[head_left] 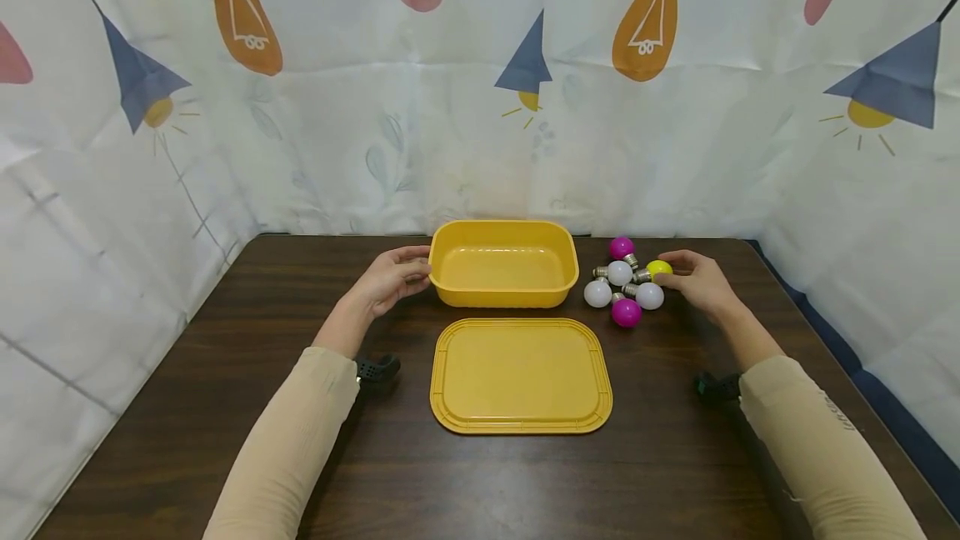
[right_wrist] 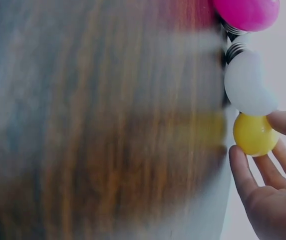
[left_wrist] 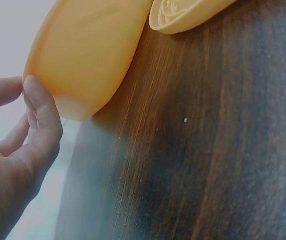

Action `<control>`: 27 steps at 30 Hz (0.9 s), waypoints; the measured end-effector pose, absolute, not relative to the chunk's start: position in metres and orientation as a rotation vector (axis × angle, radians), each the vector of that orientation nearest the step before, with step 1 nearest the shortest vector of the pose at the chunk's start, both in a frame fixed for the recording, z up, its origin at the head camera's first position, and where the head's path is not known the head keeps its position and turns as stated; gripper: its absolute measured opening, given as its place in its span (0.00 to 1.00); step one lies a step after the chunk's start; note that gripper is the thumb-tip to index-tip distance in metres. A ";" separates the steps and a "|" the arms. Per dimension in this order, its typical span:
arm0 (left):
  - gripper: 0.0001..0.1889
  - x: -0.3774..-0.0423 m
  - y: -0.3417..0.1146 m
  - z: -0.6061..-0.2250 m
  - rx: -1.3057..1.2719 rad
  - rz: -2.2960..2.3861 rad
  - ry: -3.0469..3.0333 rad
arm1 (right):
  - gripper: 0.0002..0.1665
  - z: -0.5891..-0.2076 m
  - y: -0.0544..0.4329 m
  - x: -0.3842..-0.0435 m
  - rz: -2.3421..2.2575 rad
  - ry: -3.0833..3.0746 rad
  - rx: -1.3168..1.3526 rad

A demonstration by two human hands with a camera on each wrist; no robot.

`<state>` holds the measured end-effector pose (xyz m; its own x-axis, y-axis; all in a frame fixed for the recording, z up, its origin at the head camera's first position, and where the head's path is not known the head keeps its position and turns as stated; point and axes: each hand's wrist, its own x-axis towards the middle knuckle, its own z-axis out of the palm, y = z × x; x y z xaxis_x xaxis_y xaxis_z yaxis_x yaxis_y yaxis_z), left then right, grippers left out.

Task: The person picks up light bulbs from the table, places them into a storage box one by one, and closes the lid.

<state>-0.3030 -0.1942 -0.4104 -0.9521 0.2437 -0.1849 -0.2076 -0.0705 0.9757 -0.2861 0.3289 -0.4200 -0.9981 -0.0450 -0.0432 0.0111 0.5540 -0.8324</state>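
Observation:
My left hand (head_left: 395,280) pinches the left end of a yellow plastic container (head_left: 504,298) between thumb and fingers; the left wrist view shows the fingertips right at its rim. A matching yellow lid (head_left: 521,377) lies flat in front of it, on the near side. Over on the right, my right hand (head_left: 697,280) has thumb and fingers around the round end of a yellow light bulb (right_wrist: 254,135). That bulb is at the right side of a cluster with white bulbs (head_left: 597,293) and magenta bulbs (head_left: 626,312).
Everything stands on a dark brown wooden table (head_left: 360,473). Behind it hangs a pale curtain (head_left: 465,123) printed with lamps and bulbs, right at the back edge. Dark bands (head_left: 377,368) are on both wrists, at the beige sleeves (head_left: 292,440).

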 end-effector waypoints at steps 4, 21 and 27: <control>0.30 -0.303 -0.194 -0.411 0.046 2.088 1.898 | 0.33 -0.417 0.331 -0.285 -1.471 2.727 -0.010; 0.30 -0.302 -0.194 -0.409 0.069 2.053 1.899 | 0.35 -0.407 0.333 -0.286 -1.525 2.759 -0.005; 0.29 -0.302 -0.194 -0.409 0.073 2.042 1.908 | 0.37 -0.399 0.328 -0.285 -1.554 2.745 -0.002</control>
